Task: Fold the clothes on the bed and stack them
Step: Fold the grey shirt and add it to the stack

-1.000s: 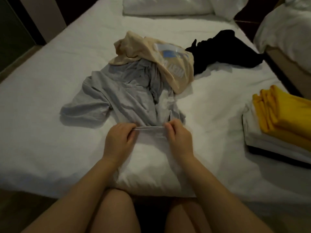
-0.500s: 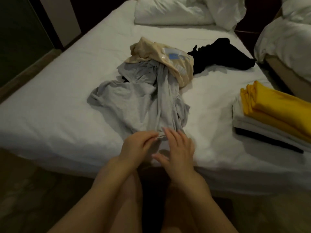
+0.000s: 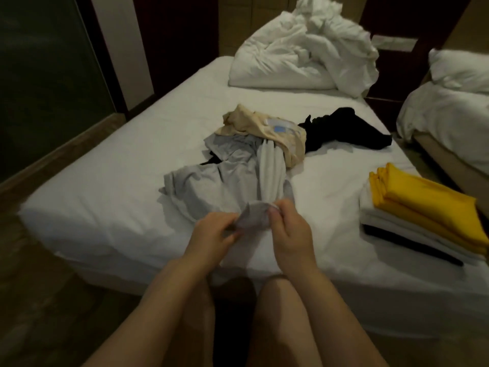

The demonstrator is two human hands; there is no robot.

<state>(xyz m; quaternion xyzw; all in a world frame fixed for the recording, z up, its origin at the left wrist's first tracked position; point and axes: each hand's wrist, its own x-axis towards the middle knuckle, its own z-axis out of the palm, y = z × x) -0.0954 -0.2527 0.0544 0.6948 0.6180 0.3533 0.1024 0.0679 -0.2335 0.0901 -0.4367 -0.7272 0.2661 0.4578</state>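
A crumpled grey shirt (image 3: 225, 178) lies in the middle of the white bed (image 3: 119, 181), its near edge lifted off the sheet. My left hand (image 3: 211, 234) and my right hand (image 3: 289, 231) both pinch that bunched near edge, close together. Behind the grey shirt lies a cream shirt (image 3: 264, 128) with a blue print, partly over it. A black garment (image 3: 346, 131) sits to the right of the cream one. On the right of the bed stands a folded stack (image 3: 412, 215): yellow on top, white under it, black at the bottom.
A rumpled white duvet and pillow (image 3: 299, 56) fill the head of the bed. A second bed (image 3: 449, 120) stands to the right across a narrow gap. The floor lies left and in front; my bare knees are below the bed's near edge.
My hands came together and gathered the grey shirt's near edge, lifting it. The shirt bunched up toward me. The view pulled back, showing more of the room.
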